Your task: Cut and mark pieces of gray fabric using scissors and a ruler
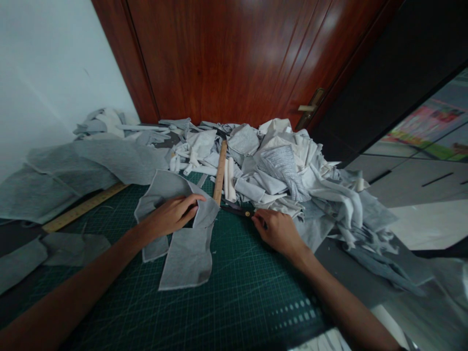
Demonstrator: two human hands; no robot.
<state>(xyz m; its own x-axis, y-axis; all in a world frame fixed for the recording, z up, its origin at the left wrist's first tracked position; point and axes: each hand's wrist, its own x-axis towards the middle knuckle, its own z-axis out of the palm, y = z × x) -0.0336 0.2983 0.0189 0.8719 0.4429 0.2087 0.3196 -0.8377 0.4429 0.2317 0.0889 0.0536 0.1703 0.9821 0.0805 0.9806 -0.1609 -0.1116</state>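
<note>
My left hand (179,212) has its thumb and fingers closed on a grey fabric piece (171,183), which bends over the mat. A squarish grey flap (186,258) hangs down from below it and lies flat. Dark scissors (239,210) with a brass-coloured pivot are in my right hand (276,229), whose fingers wrap around the handles and hide them. The blades point left, their tips close to the right edge of the fabric. Whether the tips touch the cloth I cannot tell. Beneath both hands is a green gridded cutting mat (241,287).
A wooden ruler (220,173) lies beyond the blades, beside a heap of grey and white fabric scraps (274,165). At left, another wooden ruler (86,207) is partly under large grey cloth (124,158). Behind stand a brown door (219,58) and a white wall (54,63).
</note>
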